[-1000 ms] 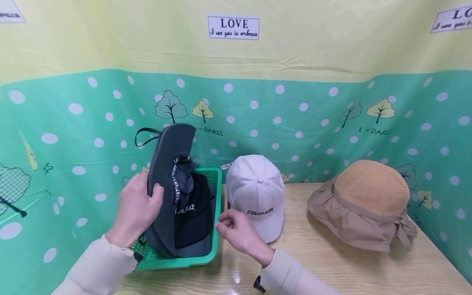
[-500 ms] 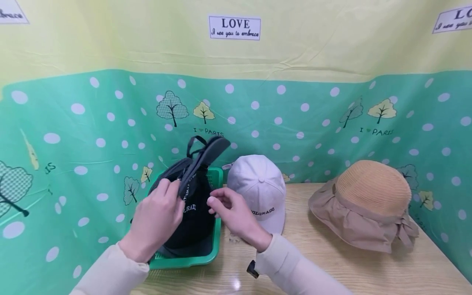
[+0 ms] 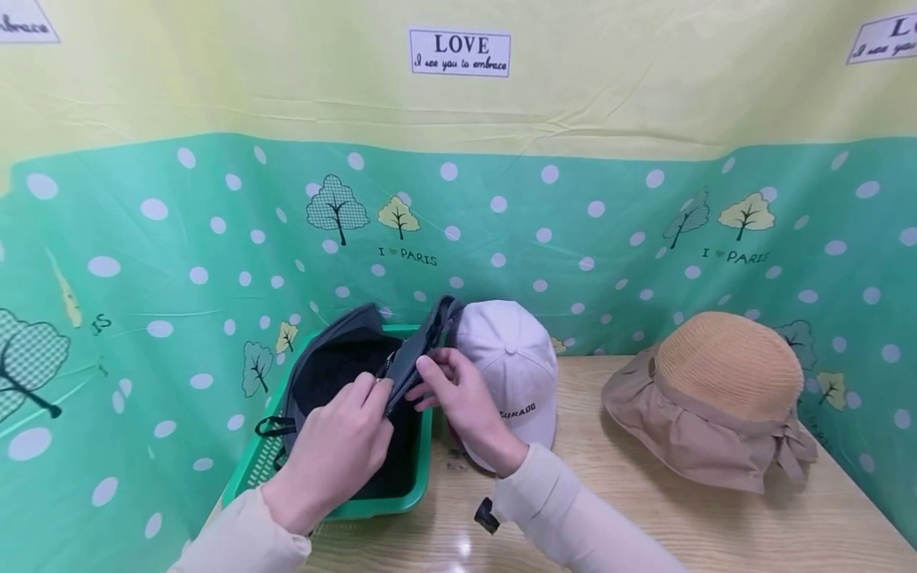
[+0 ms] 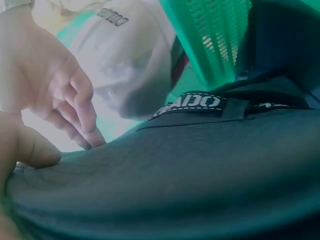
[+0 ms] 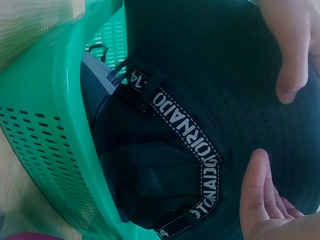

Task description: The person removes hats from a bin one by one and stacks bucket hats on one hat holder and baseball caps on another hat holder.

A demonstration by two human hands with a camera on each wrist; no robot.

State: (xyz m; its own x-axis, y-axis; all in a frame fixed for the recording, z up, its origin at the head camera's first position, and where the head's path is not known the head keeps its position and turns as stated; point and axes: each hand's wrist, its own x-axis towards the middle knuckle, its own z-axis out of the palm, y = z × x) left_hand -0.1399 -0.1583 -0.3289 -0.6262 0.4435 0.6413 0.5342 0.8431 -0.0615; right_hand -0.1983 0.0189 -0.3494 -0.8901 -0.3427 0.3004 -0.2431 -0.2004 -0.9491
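Observation:
In the head view, a dark grey brimmed hat point(image 3: 411, 366) lies tilted over the green plastic basket point(image 3: 387, 507), with a thin black strap at its left. My left hand point(image 3: 337, 454) pinches the brim. My right hand point(image 3: 469, 406) is at the brim's right end, its fingers loosely bent and touching the edge. White lettering runs along the inner band point(image 5: 187, 132) in the right wrist view, where my right thumb and fingers stand apart over the brim. The left wrist view has the brim point(image 4: 175, 175) across its lower half. Deeper basket contents are dark and mostly hidden.
Right of the basket stands a white cap point(image 3: 509, 374) with COLORADO lettering, partly behind my right hand. A straw sun hat point(image 3: 723, 366) with a beige fabric brim sits farther right on the wooden table point(image 3: 587, 509). A patterned green and yellow cloth point(image 3: 544, 207) hangs behind.
The dark grey hat has turned and tipped lower to the right over the basket. My left hand has moved right with the brim; my right hand has risen to the brim. The strap is now at left.

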